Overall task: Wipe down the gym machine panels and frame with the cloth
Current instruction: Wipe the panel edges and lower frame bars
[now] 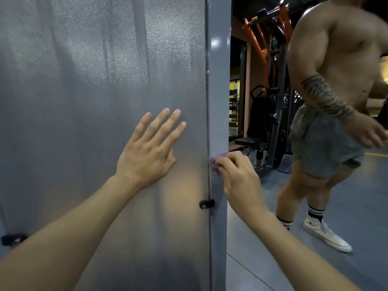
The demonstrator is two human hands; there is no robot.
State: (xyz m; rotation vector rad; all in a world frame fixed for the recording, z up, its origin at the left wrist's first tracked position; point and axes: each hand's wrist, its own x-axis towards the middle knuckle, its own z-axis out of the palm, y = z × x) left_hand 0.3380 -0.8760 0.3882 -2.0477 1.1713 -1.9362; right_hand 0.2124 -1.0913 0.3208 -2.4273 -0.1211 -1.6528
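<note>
With the left hand (147, 158) braced flat, fingers spread wide, on the frosted panel (84, 91), the right hand (237, 177) pinches the pink cloth (214, 161) against the grey frame post (218, 101), best wiped in firm, overlapping vertical strokes.

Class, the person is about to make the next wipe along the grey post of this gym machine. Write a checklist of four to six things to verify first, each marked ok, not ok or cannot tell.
1. Cloth in the grip: the right hand holds the pink cloth. Ok.
2. Cloth on the surface: it sits against the grey post beside the panel seam. Ok.
3. Bracing: the left hand lies flat, fingers spread, on the frosted panel. Ok.
4. Path downward: a black clip sits on the seam below the cloth. Not ok for a straight stroke; go round it.
5. Space to the right: another person stands close by. Not ok.
6. Cloth clean or damp enough: mostly hidden by the fingers. Cannot tell.
</note>
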